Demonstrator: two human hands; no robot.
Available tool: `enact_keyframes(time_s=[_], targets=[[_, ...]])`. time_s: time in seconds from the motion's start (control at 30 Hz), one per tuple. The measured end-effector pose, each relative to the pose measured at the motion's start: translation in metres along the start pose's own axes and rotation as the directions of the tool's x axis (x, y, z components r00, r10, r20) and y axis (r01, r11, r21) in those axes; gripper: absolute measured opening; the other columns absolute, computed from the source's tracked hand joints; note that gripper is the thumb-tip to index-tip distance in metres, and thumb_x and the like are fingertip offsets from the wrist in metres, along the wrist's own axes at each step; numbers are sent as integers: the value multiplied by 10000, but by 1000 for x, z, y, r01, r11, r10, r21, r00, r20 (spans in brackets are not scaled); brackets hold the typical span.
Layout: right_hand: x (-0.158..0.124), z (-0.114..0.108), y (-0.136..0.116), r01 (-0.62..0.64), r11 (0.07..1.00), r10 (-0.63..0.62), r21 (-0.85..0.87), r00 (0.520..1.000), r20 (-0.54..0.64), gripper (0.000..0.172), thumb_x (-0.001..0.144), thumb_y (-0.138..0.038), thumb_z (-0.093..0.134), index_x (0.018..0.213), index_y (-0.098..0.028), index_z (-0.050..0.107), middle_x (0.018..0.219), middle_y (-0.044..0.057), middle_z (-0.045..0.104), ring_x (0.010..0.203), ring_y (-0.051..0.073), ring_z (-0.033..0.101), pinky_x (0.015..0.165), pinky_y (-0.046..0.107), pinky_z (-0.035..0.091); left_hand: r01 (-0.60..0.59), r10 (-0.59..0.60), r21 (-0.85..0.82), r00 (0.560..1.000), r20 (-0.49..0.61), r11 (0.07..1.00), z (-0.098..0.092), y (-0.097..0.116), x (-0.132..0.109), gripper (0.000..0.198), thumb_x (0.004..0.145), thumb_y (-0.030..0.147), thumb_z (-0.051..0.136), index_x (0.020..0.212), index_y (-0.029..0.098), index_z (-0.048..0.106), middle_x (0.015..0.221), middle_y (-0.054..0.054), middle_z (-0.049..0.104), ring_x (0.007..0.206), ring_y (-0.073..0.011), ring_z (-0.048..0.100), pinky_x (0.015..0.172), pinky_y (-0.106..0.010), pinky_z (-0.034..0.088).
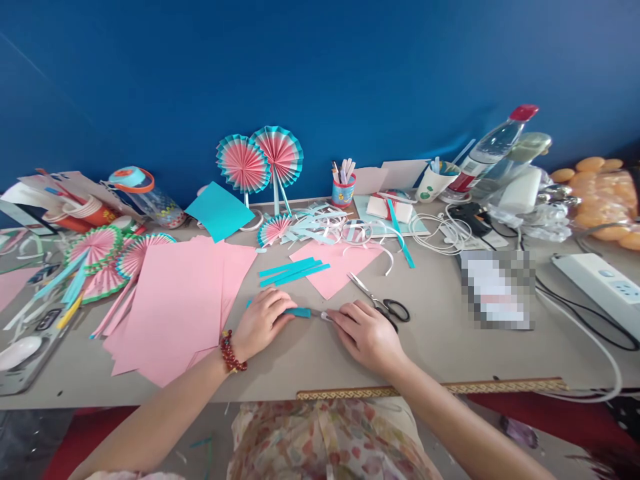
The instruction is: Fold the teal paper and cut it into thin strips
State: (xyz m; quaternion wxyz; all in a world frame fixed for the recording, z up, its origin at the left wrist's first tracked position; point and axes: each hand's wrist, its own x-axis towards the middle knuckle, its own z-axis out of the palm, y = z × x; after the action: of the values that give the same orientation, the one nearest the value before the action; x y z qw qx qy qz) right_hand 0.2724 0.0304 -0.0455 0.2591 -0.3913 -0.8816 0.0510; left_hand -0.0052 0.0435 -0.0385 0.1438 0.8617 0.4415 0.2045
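A narrow blue strip (pixel 301 312) is held down on the bench (pixel 440 357), to the left of the black-handled scissors (pixel 381 304). The strip is covered in part by the left hand (pixel 265 317), whose fingers and thumb are closed over it; a beaded bracelet (pixel 233 353) is worn at that wrist. A slender item (pixel 325 315), too small to be identified, is pinched in the fingertips of the right hand (pixel 367 333), just to the near left of the scissors, and is pointed toward the free end of the strip. The two hands are kept apart, with the strip's end and the item between them.

Loose blue strips (pixel 295 271) are laid to the far left of the scissors, partly over a pink sheet (pixel 335 267), near whose edge the blade tips are rested. A fanned stack of pink paper (pixel 175 293) is spread well to the left of the scissors. Beyond them, white paper shreds (pixel 320 223) are heaped, and two round pleated fans (pixel 275 160) are stood against the wall (pixel 320 73). Well to the right of the scissors, a white power strip (pixel 595 283) is placed.
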Motion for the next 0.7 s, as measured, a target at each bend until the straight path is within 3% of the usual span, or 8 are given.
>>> enact_keyframes(time_s=[0.23,0.3,0.4,0.5,0.7], targets=[[0,1,0,77,994,-74,-80,997,37,267,976,-169,486,1142,-160,695,916,75,664,812,183,555,712,307,474,30,-29,72,1000,-8,997,0,0,-1,202,1013,328,487,1097,224,638,1078,-59,650,1053,-223,592,967,-399,467],[1,0,-1,87,990,-82,-110,995,48,267,974,-169,486,1136,-169,698,913,73,663,802,183,549,695,306,468,5,-7,120,1000,21,993,-5,4,-3,257,1017,343,470,1193,230,619,1179,-75,643,1125,-232,585,1008,-414,456],[2,-2,-1,94,988,-87,-119,994,62,261,977,-172,490,1132,-184,700,914,71,666,802,178,557,688,297,471,-120,92,211,986,141,970,-12,10,-9,542,1000,480,465,1474,223,414,1486,-113,481,1379,-278,426,1154,-471,331],[3,-3,-2,93,990,-88,-106,995,54,252,979,-169,498,1123,-188,704,907,72,669,818,178,577,717,294,487,-220,153,256,954,258,941,-14,12,-17,849,935,669,438,1583,187,178,1618,-131,267,1499,-308,221,1214,-498,207],[6,-6,-3,115,989,-108,-96,992,70,247,971,-158,501,1110,-175,705,895,74,664,799,182,575,722,303,502,-210,140,255,954,265,944,-7,10,-25,947,893,734,441,1591,172,138,1629,-149,220,1508,-317,189,1216,-502,196]])
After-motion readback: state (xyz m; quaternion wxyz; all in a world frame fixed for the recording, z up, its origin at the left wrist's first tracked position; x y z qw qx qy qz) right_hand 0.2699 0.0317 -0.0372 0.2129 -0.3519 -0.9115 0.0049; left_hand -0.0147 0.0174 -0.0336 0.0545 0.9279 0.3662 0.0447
